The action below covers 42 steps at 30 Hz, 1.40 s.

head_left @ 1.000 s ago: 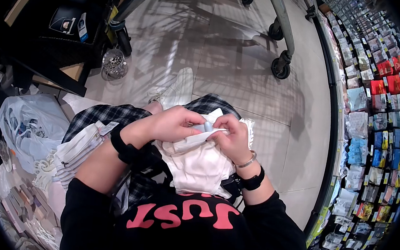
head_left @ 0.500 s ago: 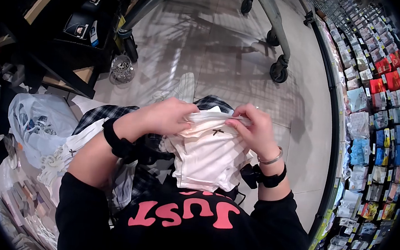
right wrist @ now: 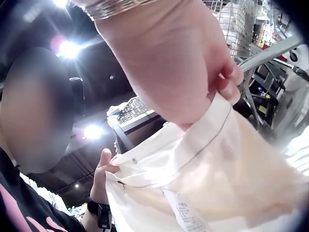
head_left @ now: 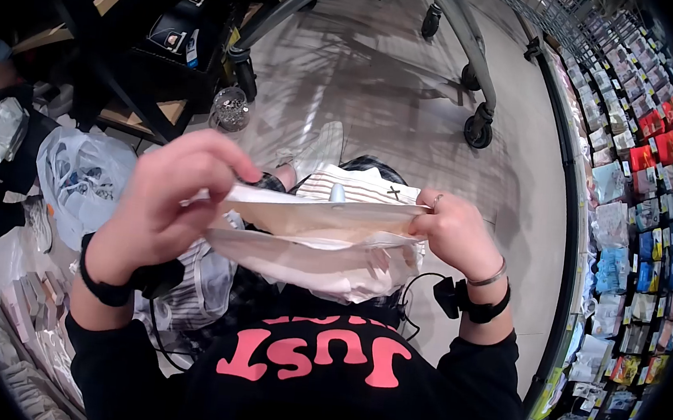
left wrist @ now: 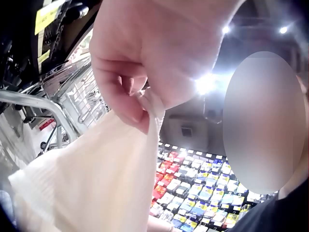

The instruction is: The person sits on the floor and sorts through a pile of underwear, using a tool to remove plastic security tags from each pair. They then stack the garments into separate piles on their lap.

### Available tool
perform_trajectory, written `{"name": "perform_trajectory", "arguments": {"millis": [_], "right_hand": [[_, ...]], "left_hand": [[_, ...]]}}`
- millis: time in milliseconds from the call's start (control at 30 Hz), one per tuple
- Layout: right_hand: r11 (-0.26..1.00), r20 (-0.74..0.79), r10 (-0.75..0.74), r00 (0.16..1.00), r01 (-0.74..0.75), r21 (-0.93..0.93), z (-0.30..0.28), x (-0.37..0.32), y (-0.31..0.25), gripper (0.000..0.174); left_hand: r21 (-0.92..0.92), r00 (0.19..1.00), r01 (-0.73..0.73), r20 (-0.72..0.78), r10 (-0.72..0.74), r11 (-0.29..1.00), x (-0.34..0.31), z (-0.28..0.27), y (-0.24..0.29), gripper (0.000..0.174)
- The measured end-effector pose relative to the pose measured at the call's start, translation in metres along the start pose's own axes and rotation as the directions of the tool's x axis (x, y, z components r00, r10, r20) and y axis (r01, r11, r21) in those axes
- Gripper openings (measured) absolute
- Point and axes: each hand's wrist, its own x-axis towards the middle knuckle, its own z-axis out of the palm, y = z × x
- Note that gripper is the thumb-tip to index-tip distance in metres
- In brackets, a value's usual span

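Note:
A pair of white underpants (head_left: 300, 259) is stretched wide between both hands over the lap, its waistband spread so the inside shows. My left hand (head_left: 170, 195) pinches the waistband at one end, thumb against fingers. At the other end my right hand (head_left: 462, 233) grips the band. A printed care label (right wrist: 183, 212) hangs inside in the right wrist view. Beyond the underpants, on the knees, lies a striped white garment (head_left: 315, 178) with a small dark bow. A pale blue clip-like piece (head_left: 338, 192) stands up behind the far edge of the band.
At the left are a plastic bag (head_left: 87, 180) and several stacked packs (head_left: 32, 303). A clear cup of small pieces (head_left: 231, 110) stands on the floor by a wheeled metal frame (head_left: 477, 70). Packets hang on a display wall (head_left: 622, 235) at the right.
Both hands have moved apart, the left one furthest, spreading the waistband. The underpants have swung from lying front up to gaping open, and the striped garment behind has come into view.

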Motion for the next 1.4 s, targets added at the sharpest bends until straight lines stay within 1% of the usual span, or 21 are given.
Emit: {"name": "perform_trajectory", "arguments": {"millis": [167,300,400,467,500,533,633,667,700,733,767,800,833,900,967,1000,1067,1100,1233,1300,1400], "right_hand": [[0.898,0.034,-0.311,0.95,0.282,0.339,-0.04,0.021,-0.021,0.007],[0.585,-0.092,-0.601,0.794,0.516,0.625,-0.049,0.039,-0.061,0.017],[0.284,-0.247,-0.709,0.66,0.588,0.758,-0.038,0.058,-0.087,0.014],[0.152,-0.336,-0.655,0.677,0.553,0.819,-0.025,0.075,-0.102,0.016],[0.136,-0.33,-0.628,0.705,0.517,0.845,-0.018,0.084,-0.107,0.017],[0.187,-0.283,-0.611,0.739,0.482,0.856,-0.01,0.095,-0.111,0.018],[0.405,-0.07,-0.578,0.813,0.36,0.841,0.025,0.134,-0.115,0.021],[0.476,-0.016,-0.533,0.846,0.316,0.821,0.038,0.144,-0.117,0.021],[0.544,0.037,-0.483,0.875,0.266,0.796,0.053,0.154,-0.117,0.022],[0.587,0.017,-0.421,0.907,0.259,0.767,0.077,0.164,-0.113,0.021],[0.628,-0.008,-0.36,0.933,0.249,0.738,0.099,0.171,-0.107,0.023],[0.691,0.0,-0.282,0.96,0.203,0.693,0.109,0.171,-0.1,0.032],[0.703,0.011,-0.276,0.961,0.194,0.684,0.105,0.169,-0.095,0.034],[0.729,0.047,-0.259,0.965,0.163,0.665,0.087,0.151,-0.08,0.037],[0.761,0.178,-0.272,0.946,0.098,0.642,0.05,0.128,-0.058,0.036],[0.73,0.095,-0.283,0.954,0.15,0.667,0.044,0.115,-0.04,0.029],[0.777,0.064,-0.15,0.987,0.077,0.625,0.011,0.089,-0.017,0.022],[0.811,0.074,-0.068,0.995,0.012,0.585,0.001,0.076,-0.004,0.019],[0.875,0.169,0.243,0.955,-0.291,0.387,0.007,0.031,0.033,0.015],[0.917,0.098,0.298,0.95,-0.313,0.246,0.039,0.013,0.042,0.016],[0.908,0.0,0.367,0.93,-0.358,0.218,0.077,0.002,0.051,0.023]], "left_hand": [[-0.115,0.981,0.04,-0.185,-0.061,0.993,-0.057,-0.041,0.045,0.019],[0.016,0.873,0.215,-0.452,-0.184,0.977,-0.126,-0.072,0.088,0.022],[0.36,0.862,-0.033,-0.462,0.209,0.932,-0.237,-0.123,0.093,0.025],[0.274,0.795,-0.01,-0.581,0.174,0.962,-0.272,-0.138,0.097,0.024],[-0.073,0.771,0.003,-0.635,-0.049,0.997,-0.255,-0.133,0.102,0.023],[-0.411,0.743,0.0,-0.61,-0.276,0.911,-0.236,-0.13,0.105,0.022],[-0.625,0.478,0.347,-0.523,-0.706,0.699,-0.229,-0.137,0.047,0.008],[-0.665,0.455,0.388,-0.465,-0.76,0.639,-0.241,-0.138,0.012,0.01],[-0.692,0.411,0.401,-0.45,-0.793,0.601,-0.249,-0.133,-0.021,0.008],[-0.616,0.247,0.43,-0.623,-0.743,0.66,-0.25,-0.111,-0.059,0.009],[-0.645,0.259,0.591,-0.417,-0.871,0.484,-0.273,-0.121,-0.087,0.011],[-0.567,0.082,0.742,-0.451,-0.889,0.356,-0.265,-0.101,-0.096,0.017],[-0.399,0.047,0.888,-0.419,-0.907,0.23,-0.265,-0.096,-0.114,0.022],[0.006,0.12,0.989,-0.604,-0.788,0.146,-0.247,-0.071,-0.116,0.028],[-0.003,0.207,0.967,-0.569,-0.796,0.253,-0.228,-0.07,-0.11,0.032],[-0.012,0.25,0.951,-0.552,-0.795,0.308,-0.216,-0.073,-0.104,0.034],[0.134,0.487,0.858,-0.521,-0.701,0.496,-0.178,-0.072,-0.084,0.03],[0.071,0.476,0.86,-0.467,-0.745,0.505,-0.142,-0.067,-0.057,0.029],[-0.235,0.753,0.616,-0.104,-0.649,0.752,-0.054,-0.039,-0.006,0.025],[-0.34,0.804,0.581,0.104,-0.585,0.739,-0.012,-0.01,-0.004,0.018],[-0.117,0.813,0.527,0.357,-0.459,0.842,0.034,0.049,-0.037,0.017]]}}
